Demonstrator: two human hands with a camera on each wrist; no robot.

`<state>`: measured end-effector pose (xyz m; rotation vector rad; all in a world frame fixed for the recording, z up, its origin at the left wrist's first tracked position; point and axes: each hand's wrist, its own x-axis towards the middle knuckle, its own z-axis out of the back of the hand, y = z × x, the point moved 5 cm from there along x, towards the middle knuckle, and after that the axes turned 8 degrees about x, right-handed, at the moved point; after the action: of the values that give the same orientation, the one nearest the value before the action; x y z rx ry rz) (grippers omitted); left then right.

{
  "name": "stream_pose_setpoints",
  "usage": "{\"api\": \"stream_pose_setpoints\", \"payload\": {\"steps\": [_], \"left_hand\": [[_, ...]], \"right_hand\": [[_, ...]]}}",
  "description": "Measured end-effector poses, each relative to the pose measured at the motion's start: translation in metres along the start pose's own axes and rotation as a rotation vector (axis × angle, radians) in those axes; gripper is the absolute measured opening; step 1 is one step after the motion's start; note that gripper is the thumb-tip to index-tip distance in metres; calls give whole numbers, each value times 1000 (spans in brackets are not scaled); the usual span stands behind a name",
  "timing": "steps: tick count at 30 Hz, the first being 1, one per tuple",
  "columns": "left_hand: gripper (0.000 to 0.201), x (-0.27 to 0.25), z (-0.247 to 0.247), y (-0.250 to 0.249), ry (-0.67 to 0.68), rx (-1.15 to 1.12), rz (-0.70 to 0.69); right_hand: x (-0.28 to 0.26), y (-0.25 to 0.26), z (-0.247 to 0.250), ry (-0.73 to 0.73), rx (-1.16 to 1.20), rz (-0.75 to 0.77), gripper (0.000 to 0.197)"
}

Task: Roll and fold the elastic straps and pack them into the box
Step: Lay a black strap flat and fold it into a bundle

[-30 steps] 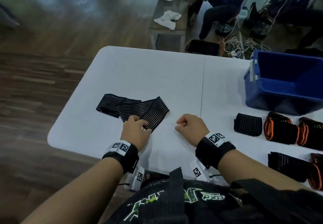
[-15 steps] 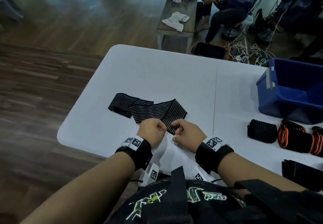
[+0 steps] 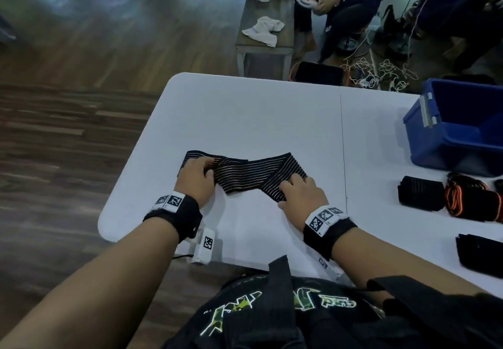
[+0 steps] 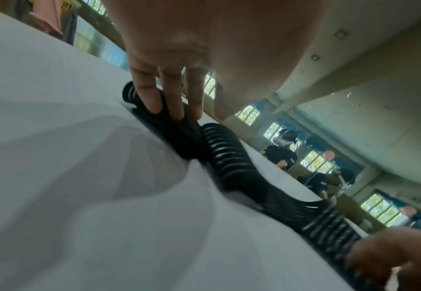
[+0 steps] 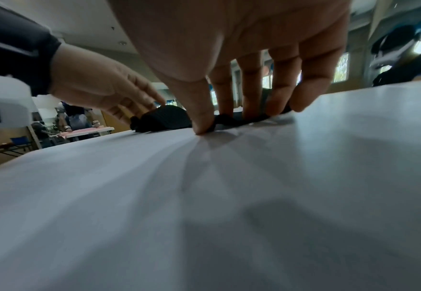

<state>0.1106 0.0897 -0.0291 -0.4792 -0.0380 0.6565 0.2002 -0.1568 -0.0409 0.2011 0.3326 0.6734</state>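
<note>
- Near the left front corner of the white table [image 3: 245,109], a black striped elastic strap [image 3: 253,177] lies spread across the surface, its middle dipping toward the front edge so the band makes a shallow V.
- The left hand [image 3: 194,178] rests on the strap's left end with fingers [image 4: 172,102] straight and pressing the fabric flat; nothing is curled round it.
- The right hand [image 3: 300,192] covers the right end. In the right wrist view its fingertips [image 5: 250,106] press down on the band and the thumb touches the table at the strap's near edge, so it pins the strap and does not grasp it.
- Between the two hands the strap humps up a little, seen from both wrist views, so it is not yet fully flat.
- At the right edge of the table stands the blue box [image 3: 462,131], well apart from the strap. Near the front of the box lie a rolled black strap [image 3: 420,196] and orange-edged rolled straps [image 3: 473,201], touching one another; another dark strap [image 3: 479,256] lies closer to the front edge.
- Judgement: the step in hand is smoothing and straightening this strap before rolling. The box's contents cannot be seen.
- The next move likely calls for pulling the band straight, then turning one end over on itself and rolling evenly, keeping tension so the elastic does not spring open.
</note>
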Motion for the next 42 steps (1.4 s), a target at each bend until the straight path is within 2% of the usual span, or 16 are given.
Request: {"api": "stream_pose_setpoints", "payload": {"steps": [2, 4, 7, 12, 15, 19, 24, 29, 35, 38, 41, 42], "left_hand": [[35, 1, -2, 10, 48, 51, -12], [35, 2, -5, 15, 62, 87, -50], [38, 8, -10, 14, 92, 171, -63], [69, 13, -13, -2, 139, 395, -41], [81, 9, -14, -20, 97, 429, -115], [81, 4, -29, -37, 159, 395, -227], [56, 5, -30, -41, 165, 280, -254], [49, 10, -21, -34, 140, 53, -180], [25, 10, 13, -40, -47, -164, -65], [15, 11, 37, -54, -145, -252, -83], [12, 12, 63, -76, -250, -330, -136], [16, 12, 71, -84, -273, -345, -146]], "right_hand": [[3, -5, 6, -12, -32, -38, 19], [5, -16, 10, 12, -18, -81, 22], [4, -39, 18, 43, 37, -189, 16], [-9, -76, 45, 9, 125, -451, 10], [-18, -85, 58, -53, 241, -505, 7], [-23, -79, 61, -174, 420, -481, 6], [-28, -66, 63, -283, 639, -410, 12], [-26, -57, 74, -368, 748, -363, 13], [-20, -54, 94, -458, 924, -300, 19], [-15, -50, 114, -484, 1025, -229, 26], [-11, -44, 143, -516, 1103, -145, 14], [-11, -43, 154, -531, 1114, -122, 17]]}}
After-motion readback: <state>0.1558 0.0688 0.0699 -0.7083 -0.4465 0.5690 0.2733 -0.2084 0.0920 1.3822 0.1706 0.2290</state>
